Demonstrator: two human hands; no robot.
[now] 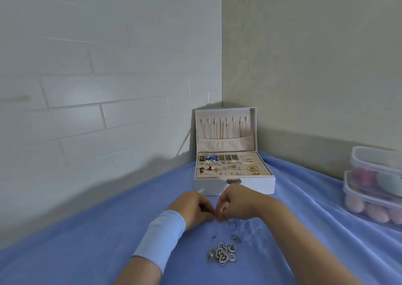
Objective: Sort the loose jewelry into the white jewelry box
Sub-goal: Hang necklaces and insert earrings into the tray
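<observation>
1. Found the box (235, 186) open at the far corner of the blue-covered surface (97, 230), its lid (226, 145) upright against the walls.
2. Noted chains (221, 128) hung in a row inside the lid, above a pocket.
3. Saw earrings (219, 168) spread over the left part of the tray, and gold pieces (253, 168) in the slotted section on its right.
4. Found the left hand (191, 208) and right hand (235, 204) together just in front of the box, knuckles up, low over the surface.
5. Saw fingers (206, 210) curled on both hands, tips brought to one spot between them; could not tell whether anything was pinched there.
6. Noted a pale blue band (161, 234) round the left wrist.
7. Found the loose jewelry (223, 254) in a small silver heap on the surface, nearer than the hands and apart from them, with two stray bits (236, 238) just beyond the heap.
8. Saw stacked clear tubs (374, 160) at the right edge, holding pink and teal rounded shapes.
</observation>
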